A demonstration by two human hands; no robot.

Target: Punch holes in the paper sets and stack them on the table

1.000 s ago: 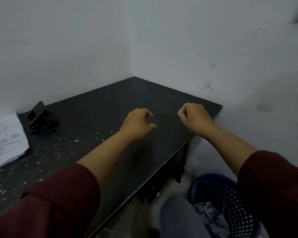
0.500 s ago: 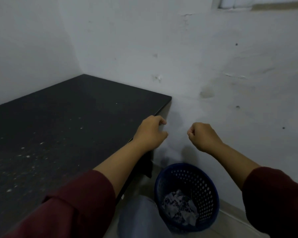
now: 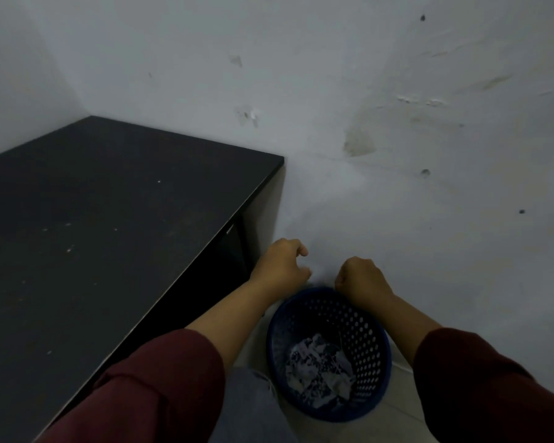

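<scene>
Both fists curled on nothing: left hand [image 3: 280,266] and right hand [image 3: 362,278] hang over the bin [image 3: 375,343], right of the table [image 3: 109,219]. No paper or punch in sight; she'd need to turn back left, I reckon.

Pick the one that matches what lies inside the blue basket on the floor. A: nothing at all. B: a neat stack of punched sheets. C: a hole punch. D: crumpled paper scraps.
D: the blue basket holds a heap of crumpled paper scraps at its bottom, seen through its open top beside the black table.
</scene>
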